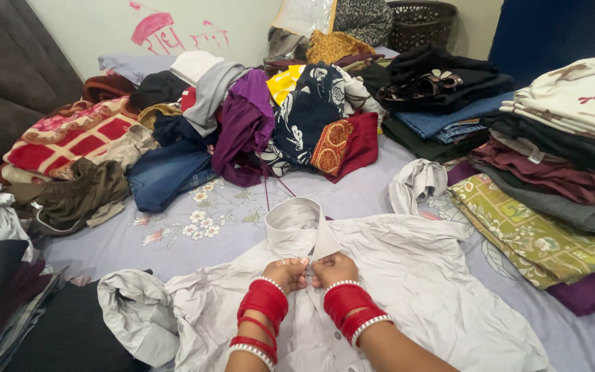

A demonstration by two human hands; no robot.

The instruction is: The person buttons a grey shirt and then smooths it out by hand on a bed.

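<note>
My left hand and right hand pinch shut on the placket of a white shirt, just below its collar, spread flat on the bed. Keeping both front edges aligned should help. Folded stacks flank it.

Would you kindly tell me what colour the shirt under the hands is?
The shirt is white, seen in the head view.

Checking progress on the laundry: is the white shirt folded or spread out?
Spread out. The white shirt lies flat on the bed, collar up, sleeves out; both hands pinch its front below the collar.
</note>
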